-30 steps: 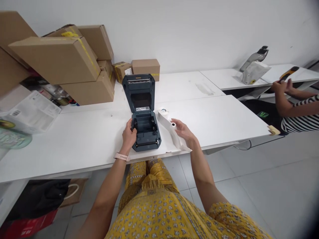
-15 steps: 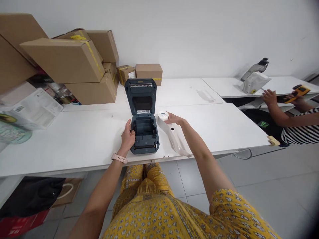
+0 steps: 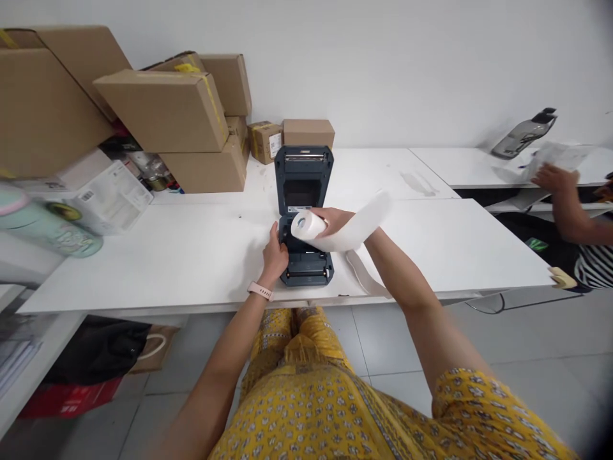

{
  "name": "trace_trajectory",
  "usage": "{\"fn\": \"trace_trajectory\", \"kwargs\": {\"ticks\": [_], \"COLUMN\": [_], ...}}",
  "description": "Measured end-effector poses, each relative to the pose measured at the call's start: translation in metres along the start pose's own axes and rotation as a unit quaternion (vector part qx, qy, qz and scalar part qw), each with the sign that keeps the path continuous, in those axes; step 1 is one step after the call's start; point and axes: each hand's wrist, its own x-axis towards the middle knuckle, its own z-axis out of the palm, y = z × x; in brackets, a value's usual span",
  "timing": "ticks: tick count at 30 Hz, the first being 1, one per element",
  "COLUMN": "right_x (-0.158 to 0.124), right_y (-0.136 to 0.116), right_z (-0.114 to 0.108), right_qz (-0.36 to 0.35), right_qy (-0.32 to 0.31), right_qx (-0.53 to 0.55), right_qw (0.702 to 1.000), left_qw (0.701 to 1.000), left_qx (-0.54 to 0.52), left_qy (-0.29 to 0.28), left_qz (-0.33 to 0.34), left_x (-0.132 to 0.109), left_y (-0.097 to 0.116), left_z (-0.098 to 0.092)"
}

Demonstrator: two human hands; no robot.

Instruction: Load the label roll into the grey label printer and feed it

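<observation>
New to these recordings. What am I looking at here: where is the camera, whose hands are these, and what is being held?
The camera sits on a person's head, looking down at their own hands. The left hand rests on the edge of a dark label printer whose lid stands open, on a white table. The right hand holds a white paper roll over the printer, with a loose strip trailing off it. Cardboard boxes are stacked at the back left. The hand at far right belongs to another person.
</observation>
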Motion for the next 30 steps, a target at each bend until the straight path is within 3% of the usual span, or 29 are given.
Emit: {"fn": "trace_trajectory", "kwargs": {"ticks": [5,11,14,18,24,30], "right_x": [0.033,0.051,0.038,-0.010,-0.086,-0.110], "right_y": [-0.030,-0.020,-0.017,-0.030,-0.078,-0.104], "right_z": [0.013,0.038,0.047,0.071,0.127,0.155], "right_qz": [0.053,0.095,0.081,0.023,0.035,0.070], "right_qy": [-0.129,-0.172,-0.121,0.019,0.133,0.194], "right_qx": [-0.140,-0.187,-0.152,-0.088,-0.135,-0.175], "right_qw": [0.980,0.963,0.978,0.996,0.981,0.963], "left_qw": [1.000,1.000,1.000,1.000,1.000,1.000], "left_qx": [0.021,0.009,0.012,0.005,0.006,-0.013], "left_qy": [-0.002,-0.006,-0.006,-0.001,0.000,0.008], "left_qz": [-0.017,-0.009,-0.015,-0.001,0.019,0.026], "left_x": [-0.001,-0.003,-0.003,-0.003,-0.004,-0.001], "left_y": [0.006,0.008,0.009,0.008,0.005,-0.002], "left_z": [-0.001,-0.001,-0.002,-0.003,-0.003,0.000]}}
